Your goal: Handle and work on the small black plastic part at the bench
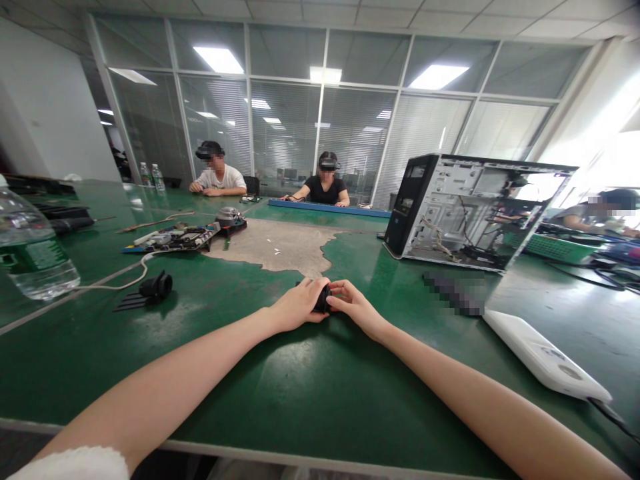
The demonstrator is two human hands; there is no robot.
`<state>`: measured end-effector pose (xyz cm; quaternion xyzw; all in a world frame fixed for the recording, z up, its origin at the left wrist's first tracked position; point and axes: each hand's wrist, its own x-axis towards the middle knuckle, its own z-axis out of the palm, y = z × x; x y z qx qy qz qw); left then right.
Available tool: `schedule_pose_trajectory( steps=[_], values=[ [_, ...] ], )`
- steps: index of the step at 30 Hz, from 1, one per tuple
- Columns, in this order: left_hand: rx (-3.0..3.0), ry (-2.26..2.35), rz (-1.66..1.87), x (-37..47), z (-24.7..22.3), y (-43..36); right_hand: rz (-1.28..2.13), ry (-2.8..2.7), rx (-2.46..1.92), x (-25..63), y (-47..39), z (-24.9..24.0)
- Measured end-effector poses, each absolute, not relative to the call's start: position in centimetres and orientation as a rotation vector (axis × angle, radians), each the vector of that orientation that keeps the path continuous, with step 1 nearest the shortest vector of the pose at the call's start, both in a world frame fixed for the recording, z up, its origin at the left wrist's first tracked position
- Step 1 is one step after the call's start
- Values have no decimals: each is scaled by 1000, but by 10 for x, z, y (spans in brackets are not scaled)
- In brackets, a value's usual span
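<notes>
At left on the green counter (280, 413), find a black pronged piece (159, 287), lying well apart from both hands. Centrally, find the left hand (299, 304) wrapped over a small black part (322, 301), holding its left side; mostly covered, so cannot tell its long axis. Just right, find the right hand (356, 308), equally near, narrowly curled at the part's right side; cannot tell whether gripping.

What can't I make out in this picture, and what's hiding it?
All in the head view:
Black part: its full shape, covered by the left hand and right hand.
Clear bottle: its left side, cut off by the left edge.
Dark item beside the white device: its identity, pixelated.
Black cord: its far end, beyond the right edge.
White scraps: their identity, too small.
</notes>
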<state>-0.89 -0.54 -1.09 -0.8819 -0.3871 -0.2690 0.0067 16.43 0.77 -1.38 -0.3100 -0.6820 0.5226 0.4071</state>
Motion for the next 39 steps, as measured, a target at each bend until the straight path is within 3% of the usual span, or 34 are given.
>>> schedule_pose_trajectory(
  steps=[26,39],
  values=[
    [-2748,-1244,-818,-12,-10,-8,1292,-1851,-617,165,6,-13],
    [-2774,-1254,-796,-16,-9,-12,1196,-1823,-786,156,7,-19]
  ],
)
